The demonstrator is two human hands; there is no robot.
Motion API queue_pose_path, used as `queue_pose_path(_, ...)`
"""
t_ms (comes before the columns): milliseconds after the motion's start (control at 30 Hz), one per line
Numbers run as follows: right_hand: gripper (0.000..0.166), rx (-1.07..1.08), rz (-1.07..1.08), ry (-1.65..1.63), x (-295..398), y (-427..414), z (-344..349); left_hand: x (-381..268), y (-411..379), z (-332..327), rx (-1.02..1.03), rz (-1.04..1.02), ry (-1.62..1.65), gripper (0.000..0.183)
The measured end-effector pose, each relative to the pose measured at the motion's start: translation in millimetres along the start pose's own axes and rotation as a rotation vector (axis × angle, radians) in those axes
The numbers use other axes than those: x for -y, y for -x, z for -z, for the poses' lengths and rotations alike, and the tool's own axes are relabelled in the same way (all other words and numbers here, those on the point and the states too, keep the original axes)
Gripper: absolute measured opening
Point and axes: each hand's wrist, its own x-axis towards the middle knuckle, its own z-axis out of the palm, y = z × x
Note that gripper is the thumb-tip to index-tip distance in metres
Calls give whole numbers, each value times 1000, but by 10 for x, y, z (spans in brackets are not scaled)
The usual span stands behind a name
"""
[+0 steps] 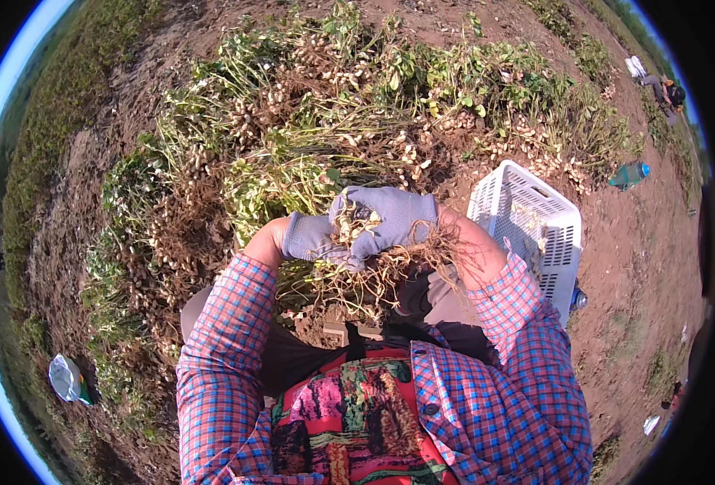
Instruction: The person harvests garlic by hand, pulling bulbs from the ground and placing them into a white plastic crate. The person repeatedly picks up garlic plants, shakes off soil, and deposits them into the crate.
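Observation:
In grey knit gloves, both my hands meet in front of me. My left hand (313, 236) is closed around a pulled peanut plant (387, 273), whose bare roots stretch right beneath my right wrist. My right hand (401, 212) is curled over several pale peanut pods (356, 223), close against the left one. Some of the fingers overlap, so their exact grip is hidden. Just beyond my hands lie leafy green stems (278, 188) from the heap of peanut plants.
A white slatted plastic crate (566, 221) with some pods inside stands to my right. Uprooted peanut plants (193, 182) curve around the front and left. A teal bottle (627, 176) lies beyond the crate. A white sack (65, 379) sits at left. Another person (666, 94) is far right.

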Motion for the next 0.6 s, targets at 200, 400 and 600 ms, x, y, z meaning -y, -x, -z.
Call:
queue_pose_path(200, 52, -56, -31, 61, 43, 8, -6, -69, 22, -10, -79, 156, 19, 47)
queue_pose_path(400, 54, 19, 83, 93, 97, 54, -31, -66, 29, 21, -63, -15, -79, 54)
queue_pose_path(600, 41, -205, 118, 234, -32, 71, 30, -274, -5, -67, -171, 140, 144, 47)
